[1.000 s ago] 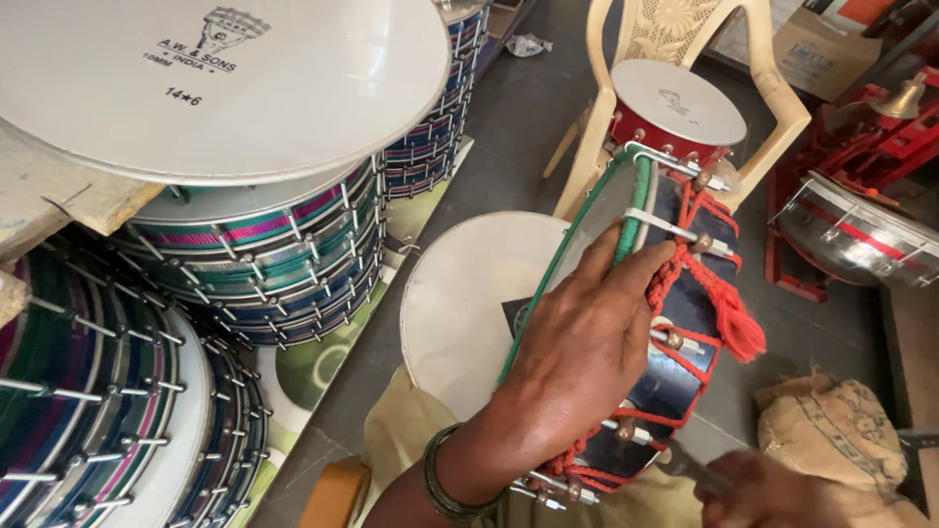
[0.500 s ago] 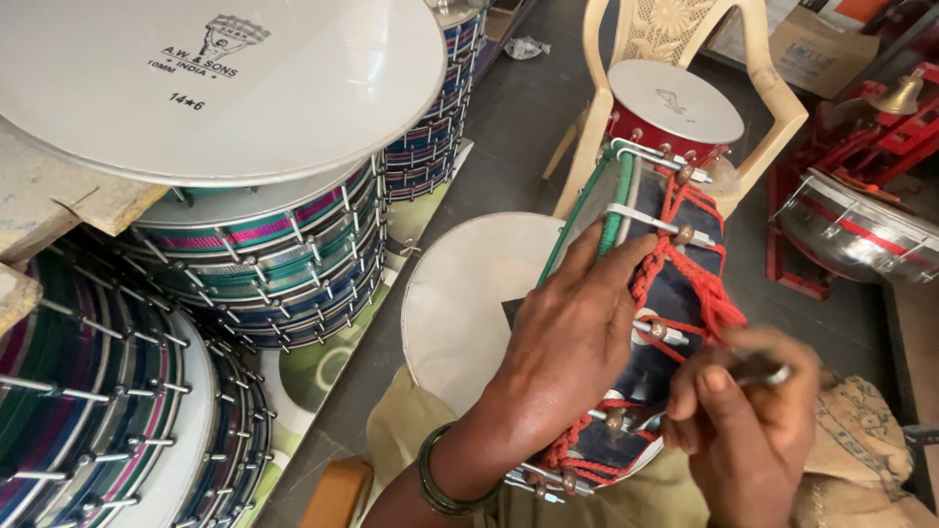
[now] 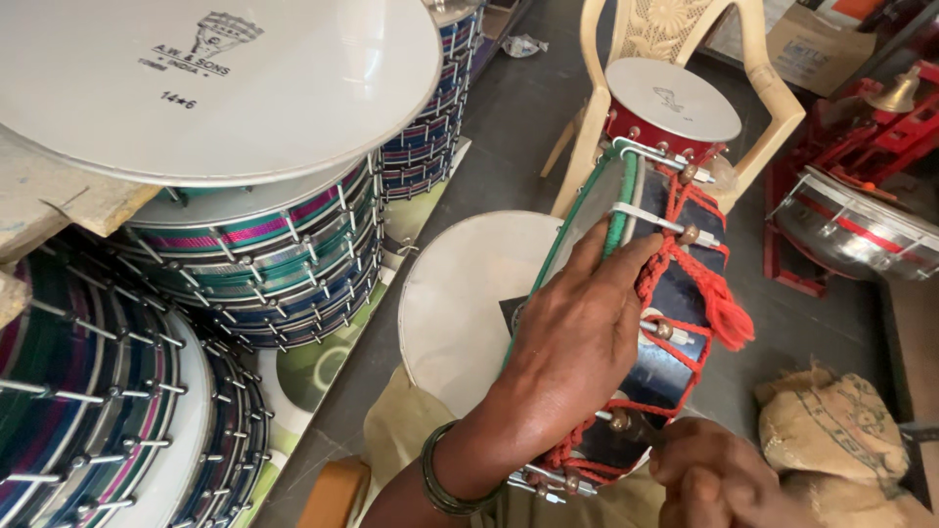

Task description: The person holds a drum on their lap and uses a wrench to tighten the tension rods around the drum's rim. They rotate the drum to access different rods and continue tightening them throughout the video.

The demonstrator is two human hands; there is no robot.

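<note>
Here left hand point(image 3: 577, 332) grip spread wide over drum point(image 3: 675, 323) rim; right hand point(image 3: 714, 474) fisted by lower lug.

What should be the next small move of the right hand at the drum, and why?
Probably a small turn at the lowest tension bolt. The left hand presses flat on the green rim of the drum, which stands on edge and braced. The right hand, fingers closed, sits right at that bolt among the red cord. What it grips is hidden.
</note>
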